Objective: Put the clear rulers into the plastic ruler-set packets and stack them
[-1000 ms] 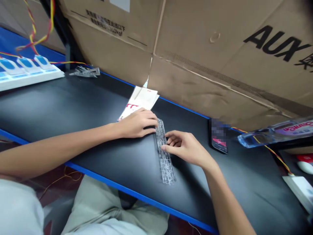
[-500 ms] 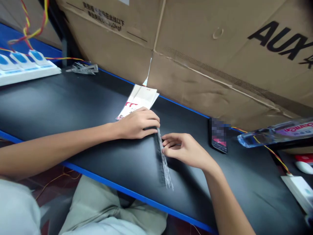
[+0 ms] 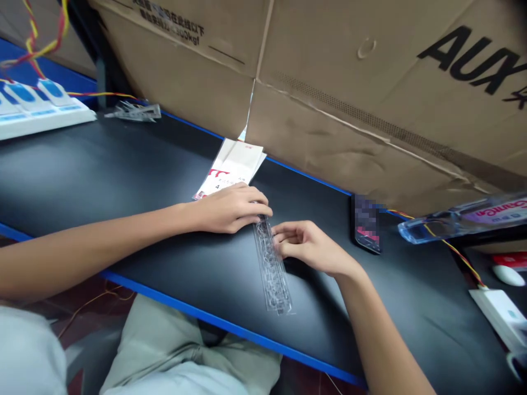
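Observation:
A stack of clear plastic stencil rulers (image 3: pixel 272 269) with cut-out shapes lies tilted on the black tabletop, its near end toward me. My left hand (image 3: pixel 233 208) is closed over the far end, fingers bent round it. At the upper right edge of the stack, my right hand (image 3: pixel 304 247) has its fingers curled, with thumb and fingertips pressed against the edge. Part of the far end is hidden under the left fingers. Just behind my left hand lie white printed cards (image 3: pixel 234 164), in what looks like a clear sleeve.
A large cardboard box (image 3: pixel 329 109) stands along the back edge. More clear plastic pieces (image 3: pixel 135 111) lie at the back left, near a white power strip (image 3: pixel 45 118). On the right are a phone (image 3: pixel 365 225), a clear plastic package (image 3: pixel 465 219) and another white power strip (image 3: pixel 500 318).
The stack has turned from standing on edge to lying flatter, so its cut-out face now shows. Both hands have stayed at nearly the same spots. The view has shifted slightly.

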`<act>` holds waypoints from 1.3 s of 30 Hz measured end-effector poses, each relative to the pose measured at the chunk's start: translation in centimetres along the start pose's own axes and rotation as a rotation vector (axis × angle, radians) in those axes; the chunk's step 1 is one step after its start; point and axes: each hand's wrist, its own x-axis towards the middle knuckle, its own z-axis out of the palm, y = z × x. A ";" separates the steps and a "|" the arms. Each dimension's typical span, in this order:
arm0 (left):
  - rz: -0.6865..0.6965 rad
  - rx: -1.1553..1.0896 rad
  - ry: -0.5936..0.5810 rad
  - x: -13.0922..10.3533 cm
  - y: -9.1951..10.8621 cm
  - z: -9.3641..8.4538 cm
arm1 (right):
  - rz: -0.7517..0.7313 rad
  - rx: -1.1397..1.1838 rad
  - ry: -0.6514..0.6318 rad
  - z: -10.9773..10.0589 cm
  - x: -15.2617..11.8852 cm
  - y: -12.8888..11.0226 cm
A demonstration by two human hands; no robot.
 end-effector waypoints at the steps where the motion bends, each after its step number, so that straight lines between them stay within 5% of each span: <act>1: -0.001 -0.003 -0.014 0.0 0.0 -0.1 | -0.002 0.005 -0.010 -0.1 0.0 0.0; 20: -0.011 -0.156 -0.218 -0.2 -0.1 -1.6 | 0.034 0.078 -0.025 -0.4 0.3 0.3; 33: -0.058 -0.097 -0.103 0.1 -0.1 -0.2 | 0.007 0.029 0.022 0.4 0.2 -0.1; 39: -0.054 -0.027 -0.125 0.1 -0.1 0.3 | -0.016 -0.220 0.141 1.9 -0.2 -0.3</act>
